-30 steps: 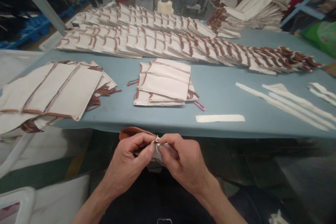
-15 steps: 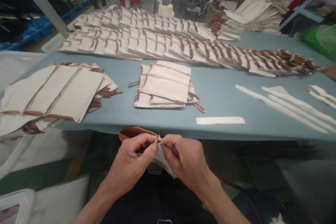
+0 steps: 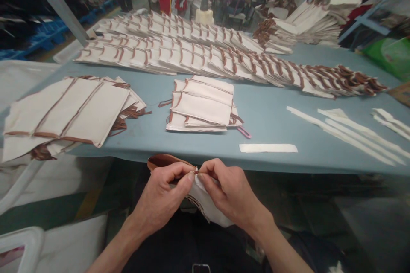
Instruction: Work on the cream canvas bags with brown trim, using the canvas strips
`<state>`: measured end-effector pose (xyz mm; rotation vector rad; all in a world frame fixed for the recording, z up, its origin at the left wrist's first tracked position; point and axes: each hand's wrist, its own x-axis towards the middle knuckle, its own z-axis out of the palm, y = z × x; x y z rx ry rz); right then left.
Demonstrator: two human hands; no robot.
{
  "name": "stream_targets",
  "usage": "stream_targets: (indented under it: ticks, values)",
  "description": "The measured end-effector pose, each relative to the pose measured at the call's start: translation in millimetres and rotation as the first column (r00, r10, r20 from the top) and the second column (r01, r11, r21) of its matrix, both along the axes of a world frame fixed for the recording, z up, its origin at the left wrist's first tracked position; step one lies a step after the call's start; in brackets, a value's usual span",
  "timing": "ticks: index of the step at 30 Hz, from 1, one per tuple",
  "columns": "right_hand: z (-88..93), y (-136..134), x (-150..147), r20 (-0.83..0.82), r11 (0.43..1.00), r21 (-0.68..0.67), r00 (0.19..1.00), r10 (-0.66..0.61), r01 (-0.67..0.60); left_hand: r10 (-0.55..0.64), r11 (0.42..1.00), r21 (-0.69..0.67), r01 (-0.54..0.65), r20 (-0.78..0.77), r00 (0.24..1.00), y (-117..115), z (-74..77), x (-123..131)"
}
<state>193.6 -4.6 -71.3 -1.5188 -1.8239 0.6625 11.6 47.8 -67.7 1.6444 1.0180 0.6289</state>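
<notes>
As stacks [image 3: 205, 104] line the table [image 3: 265, 111], the left hand [image 3: 162, 190] pinches the cloth [image 3: 213, 207] by its edge | right hand [image 3: 235, 192] pinches it too, fingertips just beside | cloth hangs over the lap [image 3: 173, 243], by the table's near edge

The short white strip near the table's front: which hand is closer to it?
Right. The right hand is below and left of the short white strip in the picture; the left hand is farther left.

Blue table [image 3: 262, 106] under cream fabric stacks [image 3: 205, 104] (brown-trimmed) and pale strips [image 3: 268, 148].
</notes>
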Motion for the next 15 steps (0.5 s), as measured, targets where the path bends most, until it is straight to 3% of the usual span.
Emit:
stream_targets:
  ticks: [7, 15]
  values:
    - [-5.0, -1.0, -2.2, -0.114, 0.995, -0.083, 0.991, -0.073, 0.063, 0.024, 0.997, 0.071, -0.025, 0.004, 1.0, -1.5, -1.1, 0.0]
    - [-1.3, -1.1, 1.8, -0.132, 0.994, -0.103, 0.989, -0.06, 0.046, -0.045, 0.998, -0.042, 0.046, 0.04, 0.998, 1.2, 0.9, -2.4]
